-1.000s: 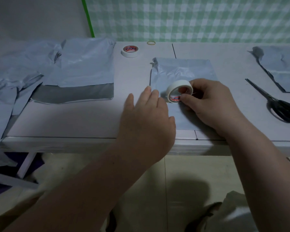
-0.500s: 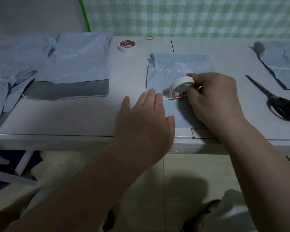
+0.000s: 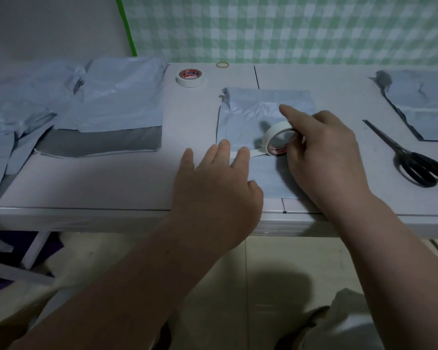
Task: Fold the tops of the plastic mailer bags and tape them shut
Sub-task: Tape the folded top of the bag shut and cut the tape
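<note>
My left hand lies flat, fingers straight, on the near left part of the pale blue-grey plastic mailer bag, which sits mid-way along the white worktop, its folded top toward me, as I judge it; the fingertips press down the free end of the cream tape strip so it bites on the fold and the bag cannot slide. My right hand is curled round the white roll of paper tape, held on edge at the bag's surface so the strip pays out flat toward my left; its forefinger points straight out, off the roll. The hands are near but apart, joined only by the strip. The black-handled scissors lie to the right, close enough to reach for the cut, I expect; a second white tape roll and the stack of grey mailer bags wait at the back and left.
</note>
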Demonstrator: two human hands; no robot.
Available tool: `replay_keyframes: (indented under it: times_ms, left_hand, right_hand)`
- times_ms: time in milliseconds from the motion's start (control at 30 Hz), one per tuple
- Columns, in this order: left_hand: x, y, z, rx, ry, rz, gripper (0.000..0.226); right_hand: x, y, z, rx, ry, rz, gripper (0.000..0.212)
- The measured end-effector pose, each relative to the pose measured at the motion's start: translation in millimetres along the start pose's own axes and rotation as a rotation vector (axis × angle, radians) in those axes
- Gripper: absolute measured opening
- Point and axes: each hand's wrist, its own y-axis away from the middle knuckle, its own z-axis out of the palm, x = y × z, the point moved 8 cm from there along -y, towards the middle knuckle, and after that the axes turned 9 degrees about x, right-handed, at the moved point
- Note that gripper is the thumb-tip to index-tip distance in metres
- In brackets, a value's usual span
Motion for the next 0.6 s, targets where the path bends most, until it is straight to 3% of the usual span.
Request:
replay_keyframes:
  times_ms: [133,300,433,600]
  left_hand:
    - [3.6,0.1,-1.6,0.027,0.013,0.004,0.059]
    - [6.7,0.0,-7.3,0.117,0.018,-0.007,0.056]
    - [15.0,-10.2,-5.1,0.115,0.065,0.024,0.057]
    - [20.1,-2.9,2.6,0.183,0.076,0.049,0.051]
  right_hand:
    - [-0.2,0.6,2.6,-0.061,0.014,-0.011,0.053]
    - [11.2,-2.2,-3.4,-0.021,-0.115,0.132,0.041]
    - [7.5,-2.1,-8.6,0.047,-0.175,0.092,0.027]
    - [4.3,-1.5,-2.8,0.002,-0.216,0.047,0.031]
